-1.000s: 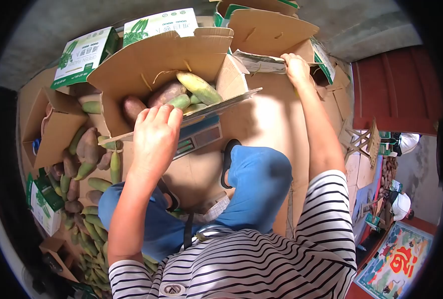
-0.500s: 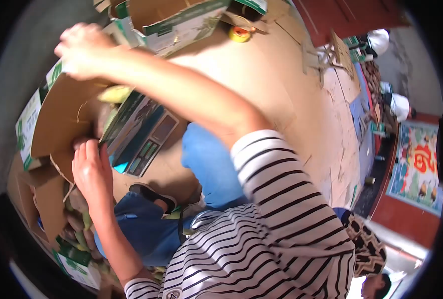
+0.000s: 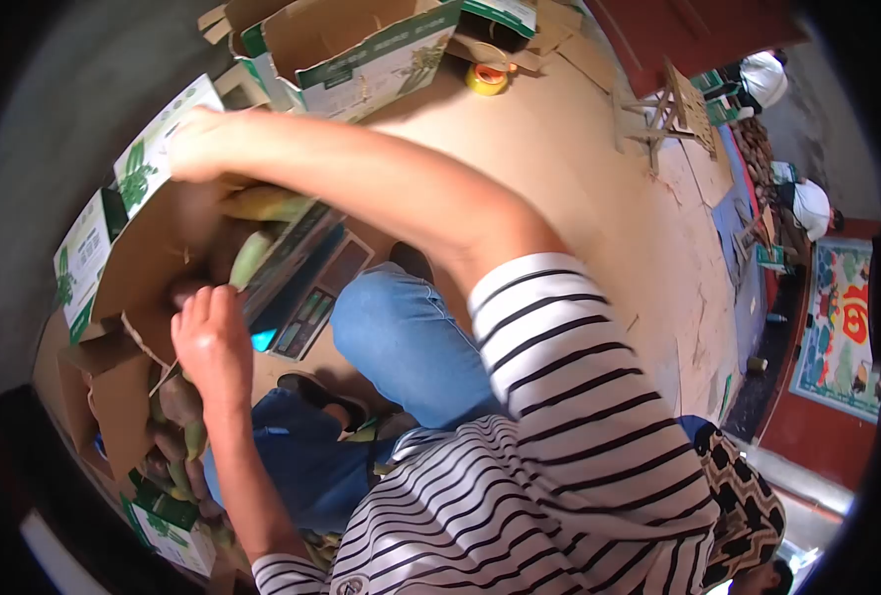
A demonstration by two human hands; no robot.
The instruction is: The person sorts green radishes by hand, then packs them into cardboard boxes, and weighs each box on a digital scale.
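An open cardboard carton point(image 3: 148, 248) stands in front of me at the left, with long green, yellowish and purplish vegetables point(image 3: 252, 260) inside. My left hand point(image 3: 210, 337) is at its near edge, fingers bent and together over the rim beside a purplish vegetable. At the upper part of the carton is my right hand point(image 3: 197, 147), against the printed white-and-green panel point(image 3: 153, 154); its fingers are blurred and partly hidden, so their grip cannot be made out.
Several vegetables point(image 3: 173, 446) lie by my left forearm, near another open carton point(image 3: 118, 397). A large printed carton point(image 3: 371, 69) and a yellow tape roll point(image 3: 487, 77) are at the top. One person point(image 3: 743, 496) is close at the lower right; others point(image 3: 812, 208) are farther off.
The view has shifted, and most things appear a little further right. My right hand has come down and right against the printed panel, which shows more. My left hand remains at the carton's rim.
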